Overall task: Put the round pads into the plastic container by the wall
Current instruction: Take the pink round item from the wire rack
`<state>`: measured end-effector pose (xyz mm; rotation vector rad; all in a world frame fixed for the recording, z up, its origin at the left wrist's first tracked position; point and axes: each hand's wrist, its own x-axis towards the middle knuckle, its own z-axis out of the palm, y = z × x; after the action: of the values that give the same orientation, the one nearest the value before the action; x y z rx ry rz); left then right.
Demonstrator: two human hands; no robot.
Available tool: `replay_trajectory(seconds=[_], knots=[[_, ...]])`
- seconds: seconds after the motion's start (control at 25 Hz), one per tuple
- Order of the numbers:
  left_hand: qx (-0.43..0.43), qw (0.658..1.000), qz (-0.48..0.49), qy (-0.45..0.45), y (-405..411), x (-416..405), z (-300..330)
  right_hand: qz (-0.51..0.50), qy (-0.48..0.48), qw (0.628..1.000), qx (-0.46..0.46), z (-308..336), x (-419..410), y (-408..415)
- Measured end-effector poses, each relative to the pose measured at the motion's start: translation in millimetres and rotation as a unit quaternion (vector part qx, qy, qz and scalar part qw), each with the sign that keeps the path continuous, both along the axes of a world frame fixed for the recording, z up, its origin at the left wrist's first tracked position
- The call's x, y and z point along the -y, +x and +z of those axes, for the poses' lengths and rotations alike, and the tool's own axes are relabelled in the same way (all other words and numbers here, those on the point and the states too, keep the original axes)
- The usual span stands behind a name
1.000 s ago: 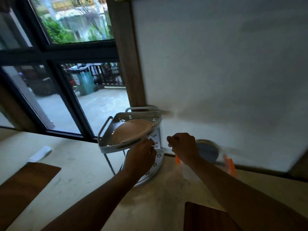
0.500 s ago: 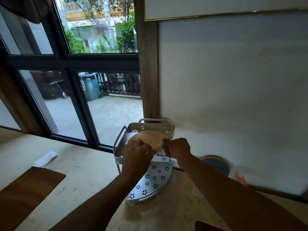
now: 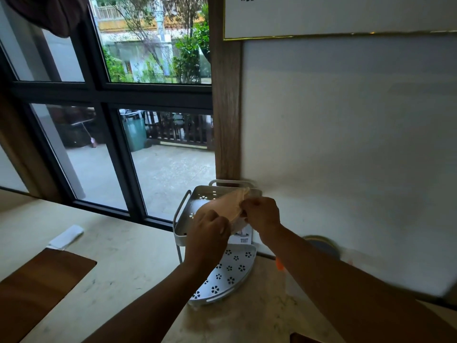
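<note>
A white two-tier plastic container (image 3: pixel 188 199) stands in the corner by the wall. A peach round pad (image 3: pixel 228 203) is tilted over its upper tray, lifted at the right. My left hand (image 3: pixel 210 231) pinches the pad's near edge. My right hand (image 3: pixel 261 215) grips its right edge. The lower tray (image 3: pixel 230 271) with flower-shaped holes holds nothing. A blue-grey round pad (image 3: pixel 321 245) leans against the wall to the right, partly hidden behind my right forearm.
A small orange object (image 3: pixel 279 264) lies by the wall near the blue pad. A dark wooden board (image 3: pixel 37 288) and a white cloth (image 3: pixel 66 236) lie on the pale counter at the left. A window fills the left side.
The camera tilted up. My right hand moved left from near the blue pad onto the peach pad. Both hands now hold it tilted above the upper tray.
</note>
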<state>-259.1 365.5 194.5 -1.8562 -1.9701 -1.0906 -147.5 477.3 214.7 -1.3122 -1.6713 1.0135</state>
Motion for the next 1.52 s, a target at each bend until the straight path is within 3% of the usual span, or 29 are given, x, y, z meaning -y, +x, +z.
replay_trajectory(seconds=[0.12,0.32,0.48,0.64,0.88,1.16,1.52], knots=[[0.065,0.998,0.007,0.004,4.6,4.9,10.8,0.052,0.132,0.99,-0.001,28.3,15.4,-3.6],[0.161,0.987,-0.015,0.018,14.6,8.1,40.5,0.032,0.226,0.973,0.019,72.6,27.0,20.8],[0.242,0.969,0.016,0.045,29.0,2.0,65.0,0.049,0.279,0.955,0.091,97.6,32.1,72.1],[0.223,0.973,-0.043,0.037,55.8,-5.2,74.2,0.101,0.292,0.937,0.166,99.6,39.2,134.0],[0.15,0.982,-0.088,-0.073,105.9,-22.5,52.8,0.082,0.279,0.925,0.245,77.5,30.0,204.2],[0.109,0.987,-0.064,-0.095,144.1,-75.3,26.8,0.06,0.248,0.935,0.248,37.1,-9.9,246.1],[0.049,0.978,-0.084,-0.182,157.4,-162.0,-65.6,0.064,0.169,0.952,0.246,-69.5,-78.2,263.1]])
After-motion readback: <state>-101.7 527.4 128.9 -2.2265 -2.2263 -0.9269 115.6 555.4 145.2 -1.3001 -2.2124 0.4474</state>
